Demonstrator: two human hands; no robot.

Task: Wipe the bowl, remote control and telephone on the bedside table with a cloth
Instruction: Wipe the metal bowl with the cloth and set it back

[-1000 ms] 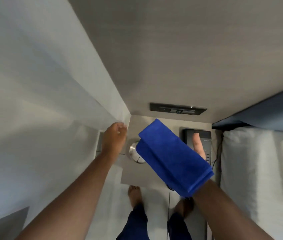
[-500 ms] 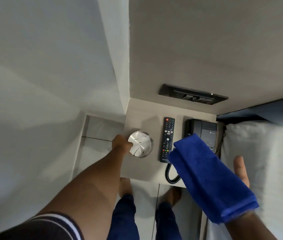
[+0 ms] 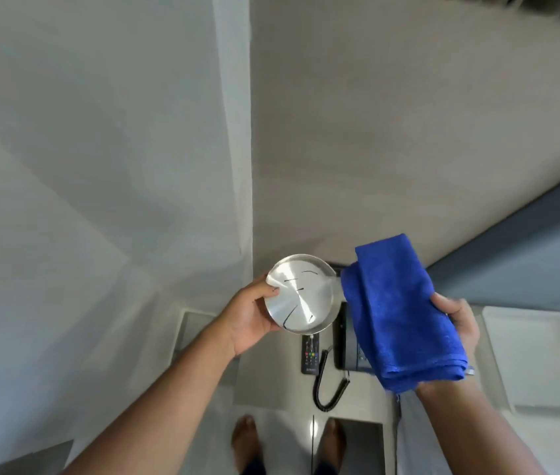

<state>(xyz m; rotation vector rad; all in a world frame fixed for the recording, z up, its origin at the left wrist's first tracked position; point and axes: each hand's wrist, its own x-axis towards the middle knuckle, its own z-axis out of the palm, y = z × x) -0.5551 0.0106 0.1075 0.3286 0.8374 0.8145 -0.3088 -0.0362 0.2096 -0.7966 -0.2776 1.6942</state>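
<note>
Standing over the bedside table [image 3: 271, 389], the person looks straight down past two raised forearms. Pale walls fill the upper frame from nine o'clock round to one, meeting at a corner that runs down toward the middle; white bedding [image 3: 538, 354] lies at three to four o'clock. Low at six o'clock the table shows as a light slab, with two bare feet on the floor just below its near edge.

The blue cloth [image 3: 398, 310] is the largest thing held — folded thick, it drapes over the right hand [image 3: 460, 323] at about three o'clock of centre, the fingers curled round its right side and clamped on it. Its left fold comes just beside the bowl, and I cannot tell whether the two touch.

The left hand [image 3: 251, 320] holds the bowl [image 3: 302, 293] up off the table, roughly at the frame's centre-low, thumb pressed over the rim at the bowl's nine o'clock and fingers closed beneath. It is shiny metal, tilted toward the viewer, with a few dark streaks inside.

Under the cloth a dark telephone [image 3: 343, 337] sits on the table, mostly hidden, its coiled cord [image 3: 326, 385] looping toward six o'clock. Left of it lies the remote control [image 3: 310, 354] — only its lower end shows beneath the bowl.
</note>
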